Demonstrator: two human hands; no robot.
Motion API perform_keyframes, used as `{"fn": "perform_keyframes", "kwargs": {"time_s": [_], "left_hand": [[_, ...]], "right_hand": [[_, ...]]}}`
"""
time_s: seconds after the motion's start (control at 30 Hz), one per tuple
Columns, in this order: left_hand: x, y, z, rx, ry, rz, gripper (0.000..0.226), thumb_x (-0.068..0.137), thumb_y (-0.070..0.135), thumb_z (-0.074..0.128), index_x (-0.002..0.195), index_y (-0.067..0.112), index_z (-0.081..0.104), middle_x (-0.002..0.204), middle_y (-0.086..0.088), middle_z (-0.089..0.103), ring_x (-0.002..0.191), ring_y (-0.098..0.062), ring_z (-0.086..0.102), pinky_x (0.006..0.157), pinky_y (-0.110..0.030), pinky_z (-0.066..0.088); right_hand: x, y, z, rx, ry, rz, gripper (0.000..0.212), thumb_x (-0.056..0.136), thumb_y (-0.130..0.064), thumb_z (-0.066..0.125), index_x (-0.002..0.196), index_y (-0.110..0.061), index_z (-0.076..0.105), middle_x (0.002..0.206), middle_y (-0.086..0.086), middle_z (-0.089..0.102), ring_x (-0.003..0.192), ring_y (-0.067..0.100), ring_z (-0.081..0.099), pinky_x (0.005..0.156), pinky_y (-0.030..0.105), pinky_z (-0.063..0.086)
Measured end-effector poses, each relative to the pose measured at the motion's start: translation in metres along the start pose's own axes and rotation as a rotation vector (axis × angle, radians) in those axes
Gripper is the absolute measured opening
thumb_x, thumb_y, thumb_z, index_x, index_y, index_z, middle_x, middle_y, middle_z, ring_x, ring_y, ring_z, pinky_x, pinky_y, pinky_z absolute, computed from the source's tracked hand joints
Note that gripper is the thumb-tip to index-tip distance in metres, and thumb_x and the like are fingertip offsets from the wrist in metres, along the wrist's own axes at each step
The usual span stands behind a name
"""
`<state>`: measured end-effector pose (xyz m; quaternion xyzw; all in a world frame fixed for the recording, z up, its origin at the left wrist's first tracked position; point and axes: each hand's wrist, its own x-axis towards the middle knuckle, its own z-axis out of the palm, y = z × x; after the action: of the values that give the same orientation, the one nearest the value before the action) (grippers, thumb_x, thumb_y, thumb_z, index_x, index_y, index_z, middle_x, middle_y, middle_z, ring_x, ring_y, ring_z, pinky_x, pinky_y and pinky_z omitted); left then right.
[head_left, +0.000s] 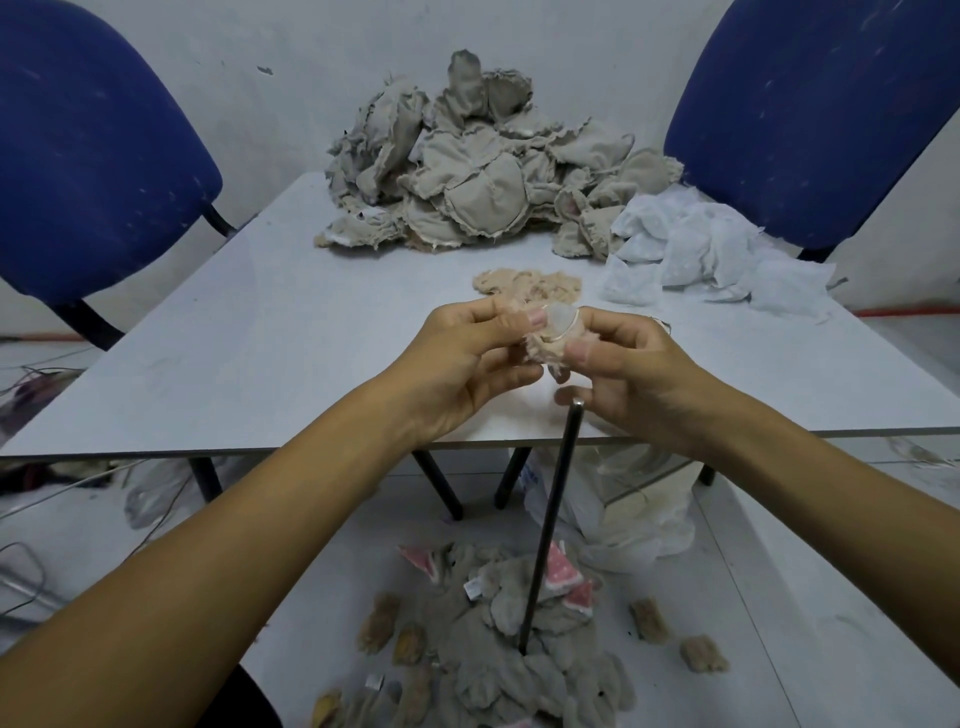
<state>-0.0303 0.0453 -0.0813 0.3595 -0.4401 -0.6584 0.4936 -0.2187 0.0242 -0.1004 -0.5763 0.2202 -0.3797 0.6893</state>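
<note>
A small beige furry fabric piece (546, 349) is held above the front of the white table (260, 338). My left hand (467, 364) pinches its left side between thumb and fingers. My right hand (618, 369) pinches its right side; the lower fingers of that hand also curl around the top of a thin black rod (550, 525) that runs down to the floor pile. A pale inner lining shows at the top of the piece.
A large heap of grey-beige sewn fabric shells (483, 171) sits at the table's back. White cloth pieces (706, 260) lie at the right, furry beige pieces (524, 283) mid-table. Two blue chairs (88, 156) flank it. Plush parts (493, 639) and a plastic bag (639, 509) lie below.
</note>
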Motion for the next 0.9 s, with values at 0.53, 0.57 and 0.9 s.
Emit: {"fn": "perform_keyframes", "kwargs": {"time_s": [0.53, 0.57, 0.9], "left_hand": [[-0.003, -0.004, 0.006, 0.299, 0.028, 0.207, 0.019, 0.083, 0.009, 0.074, 0.073, 0.011, 0.058, 0.072, -0.003, 0.067, 0.072, -0.016, 0.066, 0.060, -0.027, 0.052], [-0.004, -0.005, 0.007, 0.356, 0.053, 0.234, 0.019, 0.083, 0.007, 0.075, 0.074, 0.010, 0.059, 0.071, -0.001, 0.067, 0.071, -0.015, 0.066, 0.060, -0.027, 0.053], [-0.010, -0.024, 0.020, 0.886, 0.472, 0.562, 0.025, 0.080, 0.012, 0.067, 0.065, 0.014, 0.047, 0.055, -0.001, 0.049, 0.063, -0.032, 0.060, 0.060, -0.051, 0.052]], "right_hand": [[-0.002, 0.000, 0.006, -0.371, 0.396, -0.135, 0.019, 0.078, -0.030, 0.079, 0.064, -0.023, 0.067, 0.061, -0.003, 0.058, 0.059, 0.010, 0.053, 0.048, 0.022, 0.041], [-0.001, 0.000, 0.006, -0.384, 0.431, -0.138, 0.018, 0.078, -0.027, 0.078, 0.064, -0.023, 0.068, 0.060, -0.003, 0.058, 0.059, 0.010, 0.054, 0.048, 0.023, 0.042], [-0.001, 0.009, 0.012, -0.663, 0.558, -0.283, 0.017, 0.084, -0.005, 0.064, 0.070, -0.008, 0.055, 0.066, 0.012, 0.059, 0.063, 0.025, 0.062, 0.048, 0.025, 0.050]]}}
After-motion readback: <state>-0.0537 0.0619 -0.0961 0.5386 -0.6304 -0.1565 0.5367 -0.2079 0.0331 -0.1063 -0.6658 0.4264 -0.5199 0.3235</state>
